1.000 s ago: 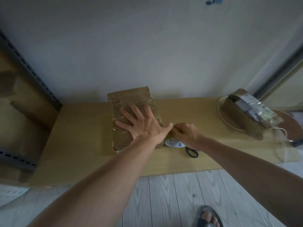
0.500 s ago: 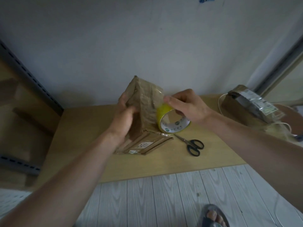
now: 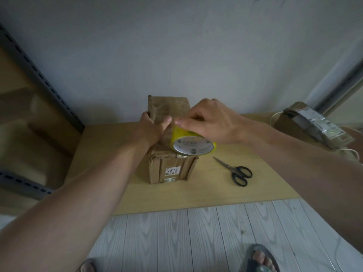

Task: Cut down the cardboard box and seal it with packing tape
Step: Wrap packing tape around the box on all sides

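A brown cardboard box [image 3: 169, 167] stands on end on the low wooden table [image 3: 206, 193], its taped face turned toward me and a white label near the bottom. My left hand [image 3: 152, 127] grips its upper left edge, thumb across the face. My right hand [image 3: 208, 119] holds a yellow roll of packing tape [image 3: 191, 145] against the upper right of the box, thumb and forefinger pinching at the tape's edge. Black-handled scissors [image 3: 234, 171] lie on the table to the right of the box.
A second taped parcel [image 3: 308, 124] with a white cord sits at the table's far right. A metal shelf frame [image 3: 39, 81] stands on the left. A grey wall is close behind the table. My sandalled feet [image 3: 259, 260] rest on the pale plank floor.
The box went from lying flat under my left palm to standing on end. My right hand lifted the tape roll from the table and brought it onto the box's upper face.
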Available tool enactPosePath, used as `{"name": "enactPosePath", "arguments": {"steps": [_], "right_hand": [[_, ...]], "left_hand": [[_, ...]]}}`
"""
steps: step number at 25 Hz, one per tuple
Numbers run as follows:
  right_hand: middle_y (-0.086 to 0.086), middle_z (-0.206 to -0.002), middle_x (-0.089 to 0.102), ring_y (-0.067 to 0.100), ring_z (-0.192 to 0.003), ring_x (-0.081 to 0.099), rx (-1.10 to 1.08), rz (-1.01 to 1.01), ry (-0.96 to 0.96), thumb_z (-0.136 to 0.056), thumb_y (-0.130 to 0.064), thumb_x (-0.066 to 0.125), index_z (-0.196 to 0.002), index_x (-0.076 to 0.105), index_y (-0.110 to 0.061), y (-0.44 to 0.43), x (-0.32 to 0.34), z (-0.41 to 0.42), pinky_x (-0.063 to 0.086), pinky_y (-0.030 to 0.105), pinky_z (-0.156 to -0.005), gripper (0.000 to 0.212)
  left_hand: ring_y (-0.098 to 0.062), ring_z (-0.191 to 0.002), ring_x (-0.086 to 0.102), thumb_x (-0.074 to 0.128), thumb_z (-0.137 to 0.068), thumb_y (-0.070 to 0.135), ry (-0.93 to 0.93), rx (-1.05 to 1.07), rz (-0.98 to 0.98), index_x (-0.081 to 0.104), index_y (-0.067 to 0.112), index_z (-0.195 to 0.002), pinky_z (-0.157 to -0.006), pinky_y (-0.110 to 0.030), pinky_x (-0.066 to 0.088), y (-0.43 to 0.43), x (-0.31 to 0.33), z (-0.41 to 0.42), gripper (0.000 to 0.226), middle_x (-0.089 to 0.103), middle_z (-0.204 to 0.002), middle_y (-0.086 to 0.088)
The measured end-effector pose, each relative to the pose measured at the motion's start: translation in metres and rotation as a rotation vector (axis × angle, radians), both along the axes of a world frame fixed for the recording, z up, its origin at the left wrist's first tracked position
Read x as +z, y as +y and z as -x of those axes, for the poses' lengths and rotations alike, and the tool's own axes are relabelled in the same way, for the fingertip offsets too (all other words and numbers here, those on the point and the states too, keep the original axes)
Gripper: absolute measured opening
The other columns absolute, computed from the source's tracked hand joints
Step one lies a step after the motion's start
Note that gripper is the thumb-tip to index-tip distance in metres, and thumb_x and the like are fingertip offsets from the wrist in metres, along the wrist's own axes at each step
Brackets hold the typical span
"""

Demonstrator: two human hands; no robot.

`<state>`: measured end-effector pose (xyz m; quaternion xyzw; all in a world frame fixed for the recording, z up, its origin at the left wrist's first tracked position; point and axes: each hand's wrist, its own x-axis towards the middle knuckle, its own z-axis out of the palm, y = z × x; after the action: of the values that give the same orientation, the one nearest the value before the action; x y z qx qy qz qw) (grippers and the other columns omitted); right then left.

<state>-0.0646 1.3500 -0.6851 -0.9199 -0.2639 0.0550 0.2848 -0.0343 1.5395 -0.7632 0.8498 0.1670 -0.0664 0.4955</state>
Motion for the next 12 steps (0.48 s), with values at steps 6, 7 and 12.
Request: {"name": "enactPosePath", "arguments": {"steps": [6, 7, 12], "right_hand": [[-0.009, -0.041, 0.035, 0.008, -0.039, 0.033, 0.041, 0.177, 0.054, -0.085, -0.066, 0.053, -0.047, 0.043, -0.019, -0.036, -0.006, 0.000, 0.028, 0.019, -0.043, 0.061], [-0.009, -0.043, 0.034, 0.008, -0.040, 0.032, 0.028, 0.181, 0.071, -0.082, -0.069, 0.050, -0.048, 0.041, -0.019, -0.040, -0.011, 0.000, 0.028, 0.020, -0.044, 0.061], [-0.003, -0.055, 0.036, 0.010, -0.049, 0.033, -0.007, 0.162, 0.148, -0.084, -0.069, 0.044, -0.060, 0.046, -0.012, -0.054, -0.044, -0.004, 0.029, 0.030, -0.050, 0.062]], "left_hand": [[-0.016, -0.101, 0.063, 0.064, -0.093, 0.051, -0.069, -0.005, 0.153, 0.051, 0.016, -0.140, -0.072, -0.021, 0.047, 0.029, -0.011, 0.010, 0.060, 0.065, -0.122, 0.000], [-0.017, -0.103, 0.063, 0.064, -0.093, 0.050, -0.081, -0.011, 0.144, 0.051, 0.016, -0.139, -0.078, -0.024, 0.047, 0.027, -0.011, 0.010, 0.059, 0.065, -0.121, 0.000], [-0.023, -0.117, 0.061, 0.066, -0.092, 0.050, -0.096, -0.027, 0.134, 0.051, 0.014, -0.139, -0.099, -0.033, 0.047, 0.026, -0.016, 0.007, 0.061, 0.064, -0.128, -0.004]]}}
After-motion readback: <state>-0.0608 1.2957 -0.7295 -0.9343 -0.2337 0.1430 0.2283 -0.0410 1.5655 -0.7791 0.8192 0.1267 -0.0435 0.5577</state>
